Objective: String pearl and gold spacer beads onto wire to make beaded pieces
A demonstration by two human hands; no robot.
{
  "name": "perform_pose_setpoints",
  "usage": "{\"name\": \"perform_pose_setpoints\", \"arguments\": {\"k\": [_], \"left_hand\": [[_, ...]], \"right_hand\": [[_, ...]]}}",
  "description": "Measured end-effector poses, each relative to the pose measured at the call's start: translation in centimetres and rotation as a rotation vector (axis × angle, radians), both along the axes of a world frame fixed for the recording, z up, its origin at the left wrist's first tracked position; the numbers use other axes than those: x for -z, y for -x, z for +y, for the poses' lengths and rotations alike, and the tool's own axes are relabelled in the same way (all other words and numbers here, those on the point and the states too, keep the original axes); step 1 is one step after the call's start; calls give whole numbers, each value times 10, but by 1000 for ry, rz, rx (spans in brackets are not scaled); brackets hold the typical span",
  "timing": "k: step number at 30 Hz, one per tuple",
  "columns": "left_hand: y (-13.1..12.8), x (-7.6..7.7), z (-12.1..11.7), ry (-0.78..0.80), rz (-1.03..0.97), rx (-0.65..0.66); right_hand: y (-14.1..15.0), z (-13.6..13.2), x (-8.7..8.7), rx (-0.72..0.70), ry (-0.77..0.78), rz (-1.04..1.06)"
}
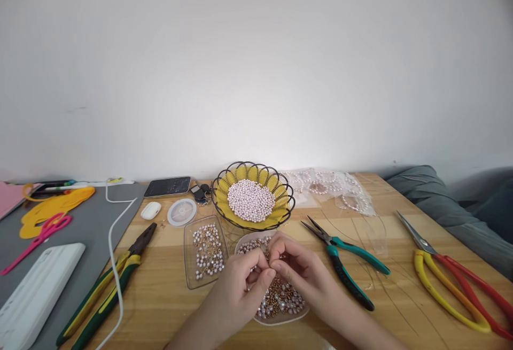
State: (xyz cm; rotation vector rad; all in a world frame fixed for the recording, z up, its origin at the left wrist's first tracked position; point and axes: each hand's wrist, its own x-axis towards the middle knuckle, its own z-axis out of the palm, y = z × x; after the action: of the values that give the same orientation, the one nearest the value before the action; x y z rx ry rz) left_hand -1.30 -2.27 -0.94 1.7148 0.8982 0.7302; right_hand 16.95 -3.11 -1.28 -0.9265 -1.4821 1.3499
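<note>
My left hand and my right hand meet fingertip to fingertip above a pale tray of beads. Each pinches at something too small to make out between the fingers. Pearly and bronze-coloured beads fill the tray, partly hidden under my hands. Left of it lies a clear dish with pearl beads on gold-coloured findings. Behind the tray stands a yellow basket with a black wire rim, holding many pale pink beads.
Teal-handled pliers and red-and-yellow scissors lie at right, near loose wires. Yellow-green pliers, a white cable, a spool and a phone are at left. Bagged bead strands lie behind. Someone's clothed leg shows at far right.
</note>
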Motion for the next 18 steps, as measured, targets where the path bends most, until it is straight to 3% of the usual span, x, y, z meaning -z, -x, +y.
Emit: {"name": "perform_pose_setpoints", "arguments": {"k": [5,9,18], "left_hand": [[1,0,0,67,-31,-11],[2,-6,0,112,-87,-33],[3,-3,3,114,-118,-109]], "right_hand": [[-1,2,1,32,-13,34],[-1,3,1,14,97,131],[6,1,10,-191,260,187]]}}
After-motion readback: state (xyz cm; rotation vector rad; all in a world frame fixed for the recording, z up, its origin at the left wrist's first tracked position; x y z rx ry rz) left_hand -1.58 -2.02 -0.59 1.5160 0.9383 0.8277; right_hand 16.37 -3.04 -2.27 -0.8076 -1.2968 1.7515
